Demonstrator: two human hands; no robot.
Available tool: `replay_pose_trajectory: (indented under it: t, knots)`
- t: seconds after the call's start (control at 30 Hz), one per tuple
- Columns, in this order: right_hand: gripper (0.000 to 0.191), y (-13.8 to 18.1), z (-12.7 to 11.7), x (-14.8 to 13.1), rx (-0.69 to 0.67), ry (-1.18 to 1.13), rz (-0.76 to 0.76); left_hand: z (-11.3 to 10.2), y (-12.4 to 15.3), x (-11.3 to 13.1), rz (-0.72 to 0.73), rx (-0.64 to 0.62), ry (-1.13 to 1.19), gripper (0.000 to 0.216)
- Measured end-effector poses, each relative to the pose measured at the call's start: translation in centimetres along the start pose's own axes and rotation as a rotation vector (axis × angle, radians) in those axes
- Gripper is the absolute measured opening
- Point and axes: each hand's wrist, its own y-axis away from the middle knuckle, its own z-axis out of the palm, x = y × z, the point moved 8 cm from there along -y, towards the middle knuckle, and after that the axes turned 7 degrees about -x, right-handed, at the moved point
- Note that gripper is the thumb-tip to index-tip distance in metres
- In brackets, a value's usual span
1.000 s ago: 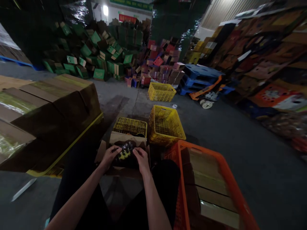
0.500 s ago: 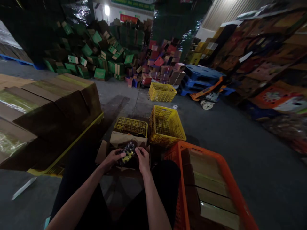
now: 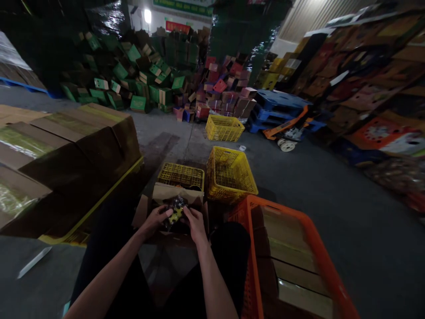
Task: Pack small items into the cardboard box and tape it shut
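Between my two hands is a small clear plastic packet [image 3: 176, 213] with yellow-and-black contents; what they are is too small to tell. My left hand [image 3: 158, 218] pinches its left side, thumb on top. On its right side, the thumb and fingers of my right hand [image 3: 194, 219] close on the edge. Just beneath, an open cardboard box [image 3: 181, 191] stands between my knees with its flaps spread. Its inside is dark and mostly covered by my hands.
An orange crate [image 3: 300, 214] of flat cardboard boxes stands at my right knee. Yellow crates [image 3: 232, 170] sit ahead, beyond the box. Taped cartons [image 3: 83, 133] fill the left side. Farther off are blue pallets [image 3: 282, 99], a pallet jack [image 3: 292, 128] and heaped green boxes [image 3: 137, 103].
My right hand has shifted slightly left and down along the packet, closer to my left hand. The packet's loose plastic is more gathered; my left hand has barely moved.
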Motion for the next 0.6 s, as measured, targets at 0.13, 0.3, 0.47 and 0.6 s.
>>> replay_pose_trajectory:
  t: [0.13,0.3,0.47,0.6]
  knots:
    - [0.040,-0.3,-0.8,0.1,0.073,-0.011,-0.007,-0.1,-0.3,0.6,0.069,0.037,-0.064,0.070]
    - [0.038,-0.3,-2.1,0.0,0.180,0.037,-0.054,-0.3,0.1,2.6,0.287,0.089,-0.279,0.055]
    - [0.040,-0.3,-2.5,0.0,0.209,0.112,-0.063,1.3,0.3,2.3,0.345,-0.058,-0.515,0.061]
    - [0.043,-0.4,-1.7,0.2,0.165,0.052,-0.035,1.7,-0.1,1.1,0.325,-0.099,-0.520,0.074]
